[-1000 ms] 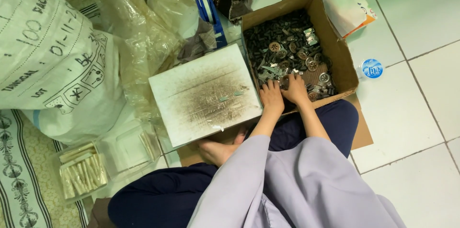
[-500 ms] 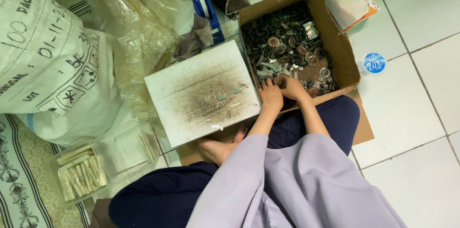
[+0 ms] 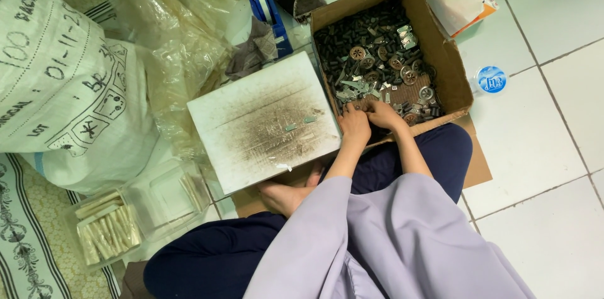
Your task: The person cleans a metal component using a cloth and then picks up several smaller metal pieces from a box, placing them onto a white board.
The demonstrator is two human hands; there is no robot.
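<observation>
A large white printed sack [image 3: 56, 79] lies well left of the cardboard box [image 3: 450, 76]. A scuffed white board [image 3: 264, 120] rests just left of the box, touching it. Inside the box lies a heap of small dark and silver metal parts [image 3: 377, 54]. At the box's near edge, the left hand [image 3: 354, 124] and right hand [image 3: 382, 112] dig among the parts, fingers curled; whether either grip holds a piece I cannot tell.

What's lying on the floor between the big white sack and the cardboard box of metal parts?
In the head view, crumpled clear plastic bags and a scuffed white board lie between the white sack and the cardboard box.
</observation>
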